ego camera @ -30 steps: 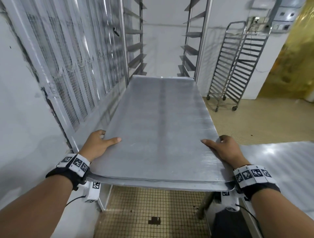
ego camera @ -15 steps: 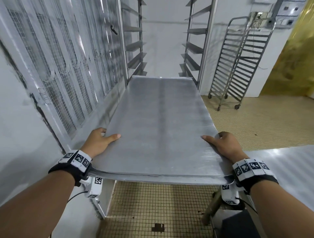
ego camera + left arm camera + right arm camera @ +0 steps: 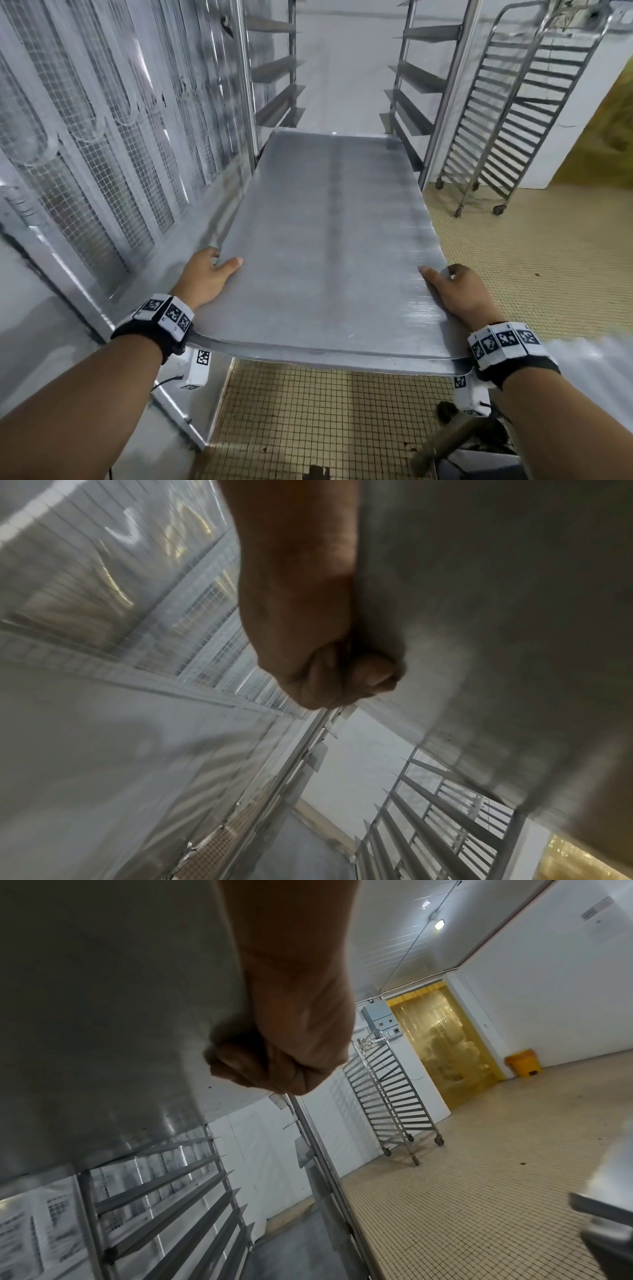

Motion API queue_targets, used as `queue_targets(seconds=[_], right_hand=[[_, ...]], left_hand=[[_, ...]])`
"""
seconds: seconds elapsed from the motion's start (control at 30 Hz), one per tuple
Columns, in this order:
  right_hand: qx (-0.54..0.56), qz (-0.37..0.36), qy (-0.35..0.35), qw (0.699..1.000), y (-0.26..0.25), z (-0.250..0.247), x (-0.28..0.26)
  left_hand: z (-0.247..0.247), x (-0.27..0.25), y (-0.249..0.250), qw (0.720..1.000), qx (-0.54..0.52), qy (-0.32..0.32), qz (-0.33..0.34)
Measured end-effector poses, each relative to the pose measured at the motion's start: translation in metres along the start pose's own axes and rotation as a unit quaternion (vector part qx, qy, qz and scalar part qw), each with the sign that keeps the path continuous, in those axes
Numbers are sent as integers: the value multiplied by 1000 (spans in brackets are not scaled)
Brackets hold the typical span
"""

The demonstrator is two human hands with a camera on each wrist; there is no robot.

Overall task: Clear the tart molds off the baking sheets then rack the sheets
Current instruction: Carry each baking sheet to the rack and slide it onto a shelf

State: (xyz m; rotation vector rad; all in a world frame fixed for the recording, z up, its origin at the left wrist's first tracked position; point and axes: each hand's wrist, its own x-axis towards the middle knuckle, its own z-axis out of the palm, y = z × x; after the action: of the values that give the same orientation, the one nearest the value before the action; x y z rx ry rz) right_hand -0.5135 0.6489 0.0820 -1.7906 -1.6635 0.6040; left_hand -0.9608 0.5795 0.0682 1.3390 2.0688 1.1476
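Baking sheet (image 3: pixel 329 240): I carry it flat in front of me, lengthwise, its far end at the mouth of the rack (image 3: pixel 442 85), between the two uprights. No tart molds lie on it; its top is bare.
Stack: at the near edge I see a second lip under the first, so I judge I may be carrying more than one sheet; I cannot tell for sure.
Left hand (image 3: pixel 205 277): it grips the left long edge near the close end, thumb on top, fingers (image 3: pixel 373 674) curled under the metal.
Right hand (image 3: pixel 459 291): it holds the right long edge the same way, thumb on top, fingers (image 3: pixel 232 1064) curled beneath.
Weight and stiffness: thin dull metal, stiff, wide and long. I judge it light to moderate, but with leverage at the far end, so it wants to dip.
Surface: smooth and likely slick; stacked sheets could slide on each other if I tilt.
Where to hold: both long edges, opposite each other, toward the near end, leaving the far end free for the runners (image 3: pixel 411 113).
Risk: a corner catching an upright, or one side missing its runner.
Nearby: a second wheeled rack (image 3: pixel 513 113) stands well apart on the right, on the tiled floor (image 3: pixel 531 257).
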Motion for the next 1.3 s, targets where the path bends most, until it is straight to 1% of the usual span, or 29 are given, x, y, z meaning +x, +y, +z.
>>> queue_targets(seconds=[0.23, 0.37, 0.57, 0.73, 1.13, 1.3], right_hand=[[27, 0, -12, 1000, -5, 7, 64], [30, -4, -16, 999, -4, 12, 94], [36, -9, -15, 999, -6, 16, 123], [49, -1, -18, 999, -8, 23, 151], [52, 3, -2, 999, -28, 43, 219], [49, 1, -4, 999, -36, 47, 240]], left_hand=[[16, 48, 15, 1000, 2, 5, 21], [24, 72, 18, 1000, 23, 2, 14], [38, 103, 21, 999, 43, 14, 5], [47, 128, 24, 999, 46, 21, 16], [59, 207, 35, 1000, 7, 5, 30], [60, 239, 33, 999, 19, -2, 48]])
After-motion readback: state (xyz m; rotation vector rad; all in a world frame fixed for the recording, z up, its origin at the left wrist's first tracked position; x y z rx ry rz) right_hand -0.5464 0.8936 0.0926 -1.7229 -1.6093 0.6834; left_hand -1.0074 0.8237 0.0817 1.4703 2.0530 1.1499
